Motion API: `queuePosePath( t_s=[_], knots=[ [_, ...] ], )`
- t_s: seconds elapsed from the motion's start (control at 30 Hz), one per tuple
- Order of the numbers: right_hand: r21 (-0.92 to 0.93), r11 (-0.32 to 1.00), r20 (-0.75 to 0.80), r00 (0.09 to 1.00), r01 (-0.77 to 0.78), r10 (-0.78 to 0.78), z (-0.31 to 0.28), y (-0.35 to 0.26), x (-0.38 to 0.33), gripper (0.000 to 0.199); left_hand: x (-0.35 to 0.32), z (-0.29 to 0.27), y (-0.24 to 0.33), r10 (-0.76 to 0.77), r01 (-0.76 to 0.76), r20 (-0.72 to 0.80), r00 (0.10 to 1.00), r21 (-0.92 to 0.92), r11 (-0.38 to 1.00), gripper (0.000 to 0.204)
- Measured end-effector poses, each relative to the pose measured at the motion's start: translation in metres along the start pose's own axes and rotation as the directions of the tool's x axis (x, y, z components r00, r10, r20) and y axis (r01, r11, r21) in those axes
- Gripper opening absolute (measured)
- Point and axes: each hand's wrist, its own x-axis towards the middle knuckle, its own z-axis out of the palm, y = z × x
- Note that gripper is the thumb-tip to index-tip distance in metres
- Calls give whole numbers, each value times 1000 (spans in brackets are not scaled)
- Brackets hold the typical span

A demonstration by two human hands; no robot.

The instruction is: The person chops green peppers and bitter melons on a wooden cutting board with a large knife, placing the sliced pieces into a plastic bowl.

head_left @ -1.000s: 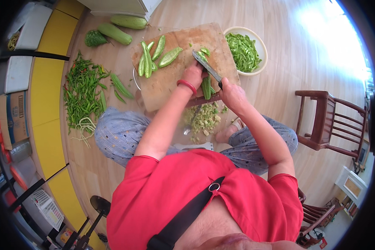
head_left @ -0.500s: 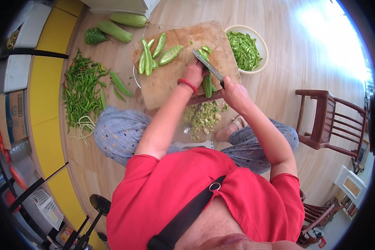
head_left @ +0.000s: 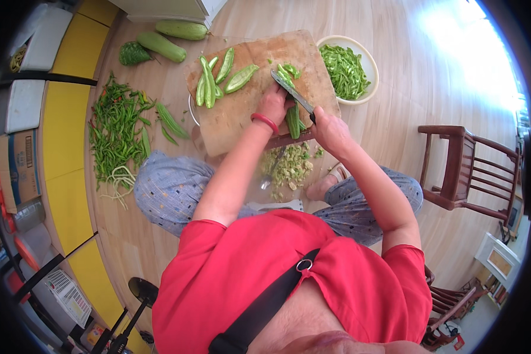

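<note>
Green gourd pieces (head_left: 294,123) lie on the cutting board (head_left: 230,118); I see left hand (head_left: 272,106) holding them, right hand (head_left: 331,131) closed around the knife (head_left: 293,92). Almost nothing has shifted, so slicing seems ongoing.

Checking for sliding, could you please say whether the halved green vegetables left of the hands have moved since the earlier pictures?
No, the halved green vegetables keep their place on the cutting board.

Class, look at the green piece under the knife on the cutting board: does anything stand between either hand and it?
Nothing visible blocks the left hand, which appears to touch the green piece on the cutting board. Between the right hand and the piece is only the knife it grips.
</note>
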Motion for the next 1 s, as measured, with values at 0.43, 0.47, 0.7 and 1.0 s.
queuePosePath(
  t_s=[0.43,0.47,0.7,1.0],
  knots=[
    [9,999,-66,997,43,-42,15,10,21,16,-2,6,-1,34,-33,-23,999,37,999,36],
    [0,999,-51,998,40,-40,4,3,13,16,1,5,-4,43,-44,-41,998,-14,999,38],
    [8,999,-2,999,45,-45,12,12,13,15,-10,2,3,14,-14,2,1000,6,1000,38],
    [8,1000,20,1000,20,-20,-4,-4,-2,19,-11,4,2,-8,7,-42,999,-18,1000,44]
  ],
)
